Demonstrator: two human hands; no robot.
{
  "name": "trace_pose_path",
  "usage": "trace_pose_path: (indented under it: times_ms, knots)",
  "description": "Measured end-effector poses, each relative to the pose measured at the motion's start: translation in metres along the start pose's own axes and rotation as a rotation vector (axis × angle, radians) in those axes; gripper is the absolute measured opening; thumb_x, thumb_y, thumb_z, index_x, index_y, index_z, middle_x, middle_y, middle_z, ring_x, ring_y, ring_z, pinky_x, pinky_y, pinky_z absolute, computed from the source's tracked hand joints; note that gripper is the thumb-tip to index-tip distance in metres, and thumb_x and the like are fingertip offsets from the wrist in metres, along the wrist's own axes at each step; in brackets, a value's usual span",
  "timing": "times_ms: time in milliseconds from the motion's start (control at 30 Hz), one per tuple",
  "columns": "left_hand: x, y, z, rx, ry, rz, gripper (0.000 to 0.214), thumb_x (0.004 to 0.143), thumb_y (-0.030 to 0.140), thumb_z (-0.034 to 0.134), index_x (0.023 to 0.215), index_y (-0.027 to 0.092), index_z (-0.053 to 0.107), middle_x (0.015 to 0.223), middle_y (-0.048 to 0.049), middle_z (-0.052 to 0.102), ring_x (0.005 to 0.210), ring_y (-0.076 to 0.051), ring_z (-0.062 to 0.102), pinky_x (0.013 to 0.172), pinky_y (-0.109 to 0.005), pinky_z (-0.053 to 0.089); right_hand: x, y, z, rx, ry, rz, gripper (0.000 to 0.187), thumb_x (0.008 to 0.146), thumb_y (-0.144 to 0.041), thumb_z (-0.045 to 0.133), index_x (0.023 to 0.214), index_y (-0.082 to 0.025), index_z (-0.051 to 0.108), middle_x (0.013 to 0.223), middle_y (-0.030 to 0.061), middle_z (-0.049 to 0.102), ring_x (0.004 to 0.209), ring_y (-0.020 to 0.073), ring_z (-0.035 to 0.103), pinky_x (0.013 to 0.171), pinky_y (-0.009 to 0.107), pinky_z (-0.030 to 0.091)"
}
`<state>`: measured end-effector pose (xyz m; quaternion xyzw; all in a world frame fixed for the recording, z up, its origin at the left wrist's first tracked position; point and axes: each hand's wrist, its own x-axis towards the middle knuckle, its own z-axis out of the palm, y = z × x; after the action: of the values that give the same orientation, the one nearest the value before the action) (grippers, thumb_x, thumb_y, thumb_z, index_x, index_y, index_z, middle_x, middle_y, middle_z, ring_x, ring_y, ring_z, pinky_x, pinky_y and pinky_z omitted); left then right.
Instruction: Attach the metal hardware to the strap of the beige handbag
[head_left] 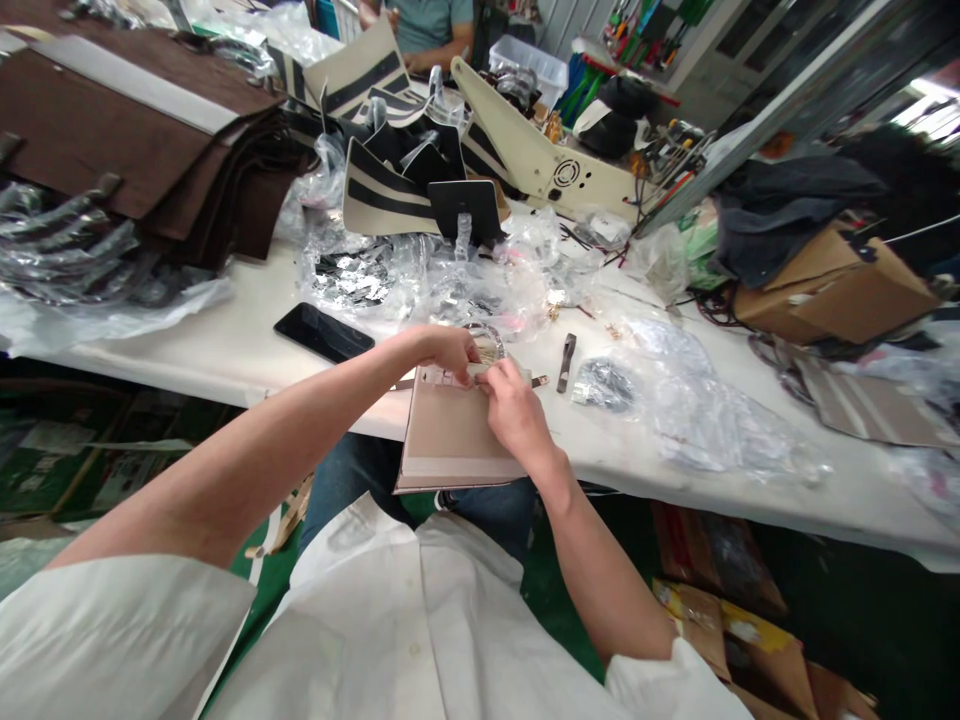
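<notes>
A flat beige bag panel [448, 430] with a thin dark edge lies at the table's front edge, its near end sticking out over my lap. At its far edge a curved handle wrapped in clear plastic [491, 335] arches up. My left hand [450, 352] reaches over that far edge with its fingers closed; what they pinch is too small to make out. Closed against the panel's upper right part, my right hand [517, 412] has its thumb and forefinger pinching near the handle's base. The fingertips of both hands nearly meet. A short brown strap [567, 362] lies right of them.
A black phone [324, 332] lies to the left. Stacked brown panels [112, 120] fill the far left. Crumpled clear plastic [480, 290] and striped beige-black pieces [386, 195] lie behind. On the right are plastic bags [697, 410] and a cardboard box [840, 280]. Another person [433, 30] sits opposite.
</notes>
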<state>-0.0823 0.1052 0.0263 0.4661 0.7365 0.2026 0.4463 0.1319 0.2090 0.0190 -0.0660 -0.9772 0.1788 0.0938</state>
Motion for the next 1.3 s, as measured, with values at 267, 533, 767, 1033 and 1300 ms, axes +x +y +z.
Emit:
trace_pose_path:
  times_ms: [267,533,767,1033,1300]
  knots:
    - [-0.004,0.012,0.000,0.033,0.009,-0.080,0.065,0.061,0.034,0.083,0.126,0.023,0.087,0.101,-0.0004,0.081,0.103,-0.028,0.068,0.086,-0.031,0.053,0.004,0.014,-0.008,0.281,0.041,-0.022,0.030,0.108,-0.016,0.055,0.115,-0.024,0.083,0.117,0.0091,0.074,0.108,0.0264,0.073,0.095,0.038,0.056]
    - [-0.001,0.011,-0.002,0.086,0.012,-0.043,0.065,0.061,0.039,0.086,0.124,0.024,0.087,0.100,-0.0019,0.082,0.102,-0.029,0.067,0.083,-0.031,0.051,0.007,0.021,-0.008,0.418,0.115,0.070,0.022,0.103,-0.023,0.068,0.110,-0.025,0.089,0.110,0.0060,0.082,0.098,0.0250,0.077,0.093,0.037,0.059]
    - [-0.003,0.015,-0.002,0.087,-0.002,-0.074,0.071,0.061,0.040,0.086,0.130,0.023,0.085,0.106,-0.0039,0.082,0.104,-0.029,0.067,0.086,-0.033,0.052,0.010,0.026,-0.005,0.498,0.116,0.132,0.019,0.097,-0.025,0.074,0.105,-0.025,0.091,0.107,0.0052,0.083,0.096,0.0241,0.077,0.092,0.036,0.059]
    - [-0.001,0.018,-0.004,0.116,-0.030,-0.105,0.082,0.061,0.043,0.085,0.140,0.022,0.081,0.110,-0.0042,0.081,0.106,-0.033,0.068,0.084,-0.033,0.053,0.027,0.036,-0.008,0.558,0.003,0.222,0.017,0.086,-0.023,0.081,0.098,-0.024,0.092,0.099,0.0040,0.086,0.089,0.0239,0.076,0.089,0.036,0.059]
    - [0.002,0.013,-0.003,0.097,-0.013,-0.074,0.075,0.060,0.042,0.084,0.133,0.024,0.084,0.119,-0.0046,0.082,0.105,-0.029,0.067,0.082,-0.030,0.050,0.024,0.037,-0.003,0.561,0.069,0.200,0.015,0.087,-0.027,0.081,0.098,-0.024,0.091,0.099,0.0035,0.084,0.088,0.0232,0.074,0.085,0.036,0.058]
